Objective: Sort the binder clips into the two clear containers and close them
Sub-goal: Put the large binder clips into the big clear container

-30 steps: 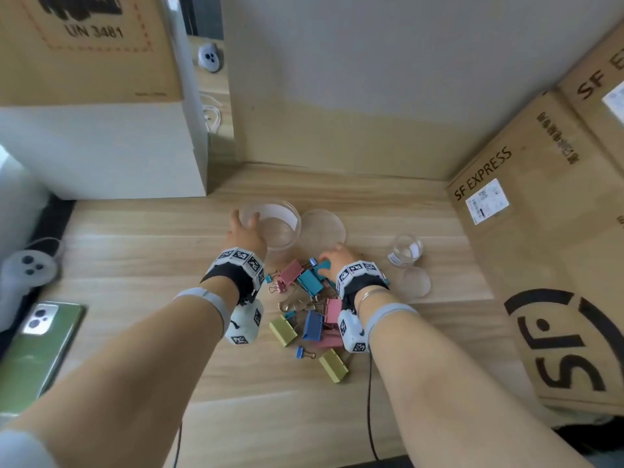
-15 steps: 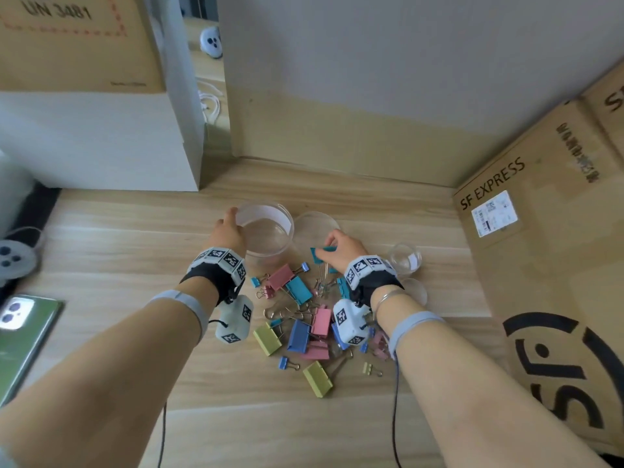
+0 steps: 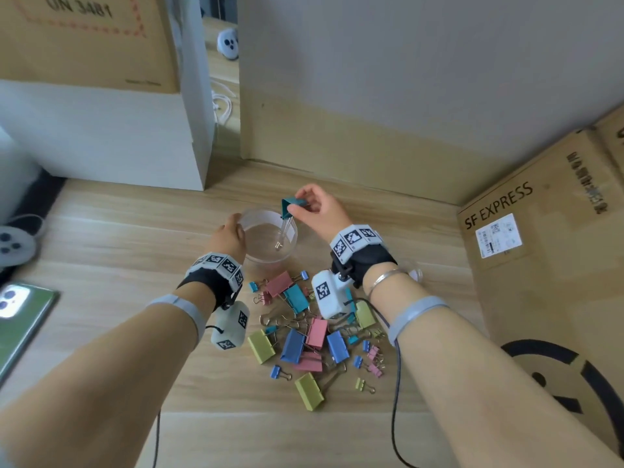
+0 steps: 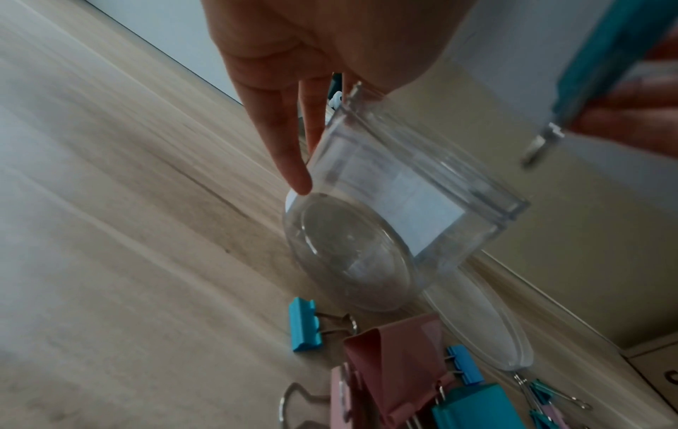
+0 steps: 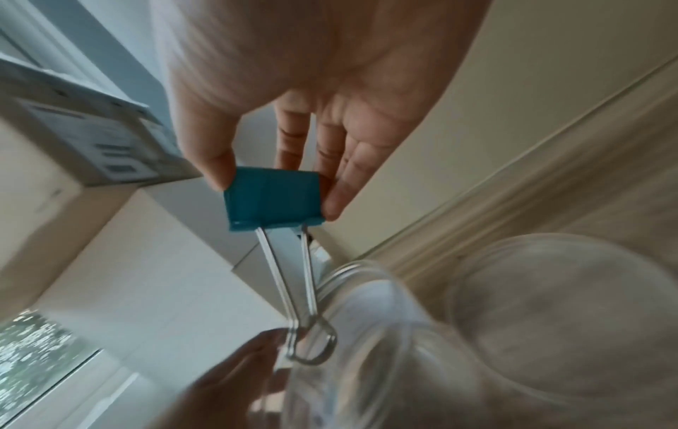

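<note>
My left hand [image 3: 233, 231] grips the large clear container [image 3: 270, 236] by its left wall and holds it tilted just off the table, as the left wrist view shows [image 4: 385, 220]. My right hand [image 3: 302, 206] pinches a large teal binder clip [image 3: 293, 205] above the container's mouth, and the clip's wire handles hang down inside. In the right wrist view the thumb and fingers [image 5: 330, 200] squeeze the clip [image 5: 273, 198]. A pile of coloured binder clips [image 3: 304, 332] lies nearer me. The container's flat lid [image 4: 488, 328] rests beside it. My right wrist mostly hides the small clear container [image 3: 414, 270].
A large SF Express cardboard box [image 3: 547, 265] fills the right side. A white box [image 3: 101, 136] stands at the back left, with a phone [image 3: 20, 312] and a controller [image 3: 13, 244] at the left edge. The wall runs close behind the container.
My right hand has picked the teal clip out of the pile and carried it up over the large container. My left hand has kept its hold on the container and raised it a little.
</note>
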Available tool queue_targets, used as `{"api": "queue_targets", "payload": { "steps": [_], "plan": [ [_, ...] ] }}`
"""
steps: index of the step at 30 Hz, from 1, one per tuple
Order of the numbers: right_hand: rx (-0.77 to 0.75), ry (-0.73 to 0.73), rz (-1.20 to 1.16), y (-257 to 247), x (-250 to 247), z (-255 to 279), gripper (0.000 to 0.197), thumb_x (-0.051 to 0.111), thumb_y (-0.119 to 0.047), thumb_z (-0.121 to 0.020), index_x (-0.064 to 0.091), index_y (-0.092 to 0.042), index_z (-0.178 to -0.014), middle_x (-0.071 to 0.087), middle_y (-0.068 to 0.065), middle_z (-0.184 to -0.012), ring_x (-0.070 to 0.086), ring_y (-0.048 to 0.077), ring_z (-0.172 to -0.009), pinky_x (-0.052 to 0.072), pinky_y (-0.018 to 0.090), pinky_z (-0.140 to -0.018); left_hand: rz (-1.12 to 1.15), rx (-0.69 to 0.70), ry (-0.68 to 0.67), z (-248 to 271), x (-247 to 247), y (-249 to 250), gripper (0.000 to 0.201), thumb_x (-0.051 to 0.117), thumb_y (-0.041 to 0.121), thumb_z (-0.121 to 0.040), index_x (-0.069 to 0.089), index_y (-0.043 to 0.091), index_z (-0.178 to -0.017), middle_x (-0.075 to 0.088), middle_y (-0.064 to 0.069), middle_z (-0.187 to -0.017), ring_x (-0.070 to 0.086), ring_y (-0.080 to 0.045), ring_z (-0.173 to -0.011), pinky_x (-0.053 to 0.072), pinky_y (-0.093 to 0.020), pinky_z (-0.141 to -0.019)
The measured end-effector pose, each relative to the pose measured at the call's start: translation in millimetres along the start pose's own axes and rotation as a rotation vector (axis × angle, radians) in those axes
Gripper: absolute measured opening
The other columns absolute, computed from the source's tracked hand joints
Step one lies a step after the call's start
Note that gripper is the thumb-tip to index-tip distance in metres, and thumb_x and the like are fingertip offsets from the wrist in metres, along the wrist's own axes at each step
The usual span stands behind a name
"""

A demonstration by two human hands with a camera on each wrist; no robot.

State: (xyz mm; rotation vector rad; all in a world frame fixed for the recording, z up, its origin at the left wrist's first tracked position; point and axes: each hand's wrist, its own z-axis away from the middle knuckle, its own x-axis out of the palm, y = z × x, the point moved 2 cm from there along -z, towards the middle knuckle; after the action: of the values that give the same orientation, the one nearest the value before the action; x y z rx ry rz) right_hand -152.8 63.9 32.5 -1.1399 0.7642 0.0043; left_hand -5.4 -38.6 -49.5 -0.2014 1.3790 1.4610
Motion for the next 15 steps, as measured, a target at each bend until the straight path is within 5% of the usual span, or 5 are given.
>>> {"api": "queue_targets", "payload": {
  "steps": [7,11,15],
  "plan": [
    [0.019,-0.180,0.591,6.4,78.4,-30.3,0.028,0.060,-0.036,-0.085,0.050,-0.016,-0.102,0.063,0.006,-0.099,0.055,0.020,-0.074,0.049,0.032,-0.064,0.054,-0.009,-0.005,7.3,2.4,-4.1,0.039,0.021,0.024,-0.100,0.033,0.014,-0.136,0.066,-0.030,-0.095,0.059,-0.033,-0.068,0.049,-0.036,-0.063],
    [0.026,-0.224,0.691,17.9,95.5,-30.4,0.041,0.053,-0.040,-0.088,0.048,-0.012,-0.118,0.061,0.010,-0.105,0.059,0.024,-0.080,0.045,0.031,-0.062,0.061,-0.034,-0.017,9.7,1.5,-3.4,0.038,0.021,0.025,-0.100,0.037,0.009,-0.131,0.064,-0.029,-0.102,0.061,-0.038,-0.087,0.039,-0.033,-0.067],
    [-0.070,-0.161,0.654,8.3,80.2,-28.2,0.029,0.047,-0.032,-0.094,0.058,-0.011,-0.111,0.066,0.009,-0.093,0.060,0.022,-0.073,0.050,0.031,-0.064,0.046,-0.026,-0.019,7.8,3.4,-6.0,0.037,0.020,0.025,-0.100,0.037,0.010,-0.129,0.065,-0.028,-0.101,0.063,-0.038,-0.089,0.042,-0.035,-0.067]
  ]
}}
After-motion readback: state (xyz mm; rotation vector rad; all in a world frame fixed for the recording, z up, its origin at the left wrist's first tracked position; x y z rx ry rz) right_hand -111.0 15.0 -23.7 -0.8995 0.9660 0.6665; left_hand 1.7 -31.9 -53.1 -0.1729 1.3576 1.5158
